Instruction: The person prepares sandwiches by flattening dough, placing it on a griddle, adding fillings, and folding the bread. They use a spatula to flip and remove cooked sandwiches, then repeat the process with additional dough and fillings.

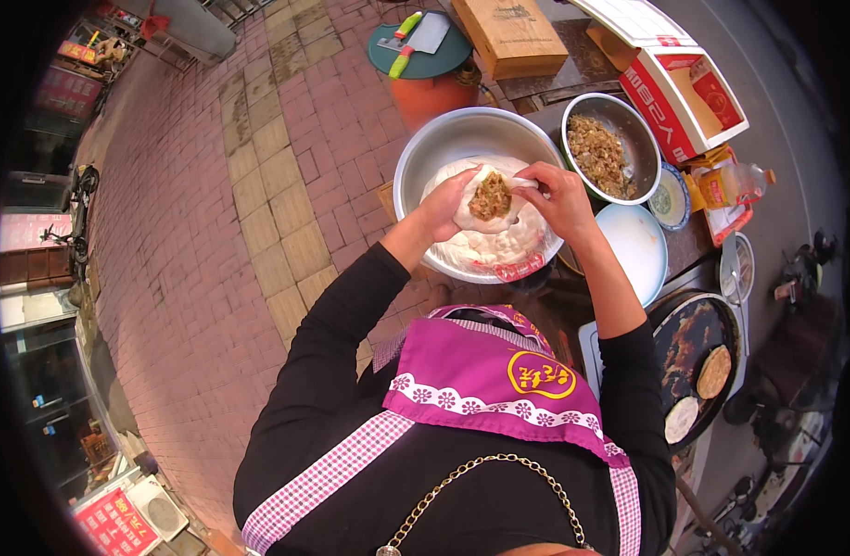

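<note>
My left hand [444,207] cups a piece of white dough [478,221] with brown minced filling [491,197] heaped on it. The fingers of my right hand [551,198] pinch and pull out the dough's edge at its right side. Both hands are above a large metal bowl [412,156] holding a mass of soft dough [467,249], with clear plastic film bearing red print at its near edge. Right of it stands a smaller metal bowl [646,118] with more minced filling [597,154].
A white plate [631,250] and a patterned bowl [670,197] lie to the right, near a plastic bottle [734,185]. Lower right, a round griddle [689,340] bears two flatbreads [713,372]. Scrapers [428,33] lie on a green lid [397,61]; a wooden box [515,38] and red carton [658,104] stand behind.
</note>
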### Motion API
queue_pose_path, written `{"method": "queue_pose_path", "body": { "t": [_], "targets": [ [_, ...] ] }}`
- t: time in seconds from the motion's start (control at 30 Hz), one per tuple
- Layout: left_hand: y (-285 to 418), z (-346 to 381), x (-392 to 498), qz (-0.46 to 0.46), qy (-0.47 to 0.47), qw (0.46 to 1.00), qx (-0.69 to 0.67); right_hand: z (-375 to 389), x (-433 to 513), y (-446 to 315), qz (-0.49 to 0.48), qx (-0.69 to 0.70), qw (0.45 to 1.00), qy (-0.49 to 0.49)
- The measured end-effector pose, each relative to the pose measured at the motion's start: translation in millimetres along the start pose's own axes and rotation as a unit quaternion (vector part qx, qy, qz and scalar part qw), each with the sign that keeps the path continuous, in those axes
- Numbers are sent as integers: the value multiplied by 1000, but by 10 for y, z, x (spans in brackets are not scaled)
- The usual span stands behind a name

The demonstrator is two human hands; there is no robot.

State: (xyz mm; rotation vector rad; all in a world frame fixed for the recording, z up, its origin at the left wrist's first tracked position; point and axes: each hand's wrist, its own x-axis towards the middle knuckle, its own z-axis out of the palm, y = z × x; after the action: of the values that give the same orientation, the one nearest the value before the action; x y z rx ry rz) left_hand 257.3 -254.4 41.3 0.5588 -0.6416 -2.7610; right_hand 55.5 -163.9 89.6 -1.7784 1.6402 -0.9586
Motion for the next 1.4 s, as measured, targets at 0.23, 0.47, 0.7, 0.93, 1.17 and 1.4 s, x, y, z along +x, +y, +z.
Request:
{"method": "queue_pose_path", "body": {
  "t": [0.23,0.47,0.7,0.93,1.17,1.4],
  "targets": [
    [229,-196,-49,-149,-71,986,22,125,50,-262,159,299,935,-102],
    [316,-119,-144,-158,-9,977,139,252,-93,-438,-70,47,996,42],
    [320,-24,-8,-207,-48,958,192,98,-38,-544,173,229,956,-69],
    [390,-14,111,-219,-60,938,263,-26,-53,-619,33,176,981,-80],
    [393,199,227,-241,59,942,224,-99,-177,-729,175,104,977,-67],
    [496,533,289,-129,-70,939,311,26,-227,-188,-206,-193,929,239]
  ]
}}
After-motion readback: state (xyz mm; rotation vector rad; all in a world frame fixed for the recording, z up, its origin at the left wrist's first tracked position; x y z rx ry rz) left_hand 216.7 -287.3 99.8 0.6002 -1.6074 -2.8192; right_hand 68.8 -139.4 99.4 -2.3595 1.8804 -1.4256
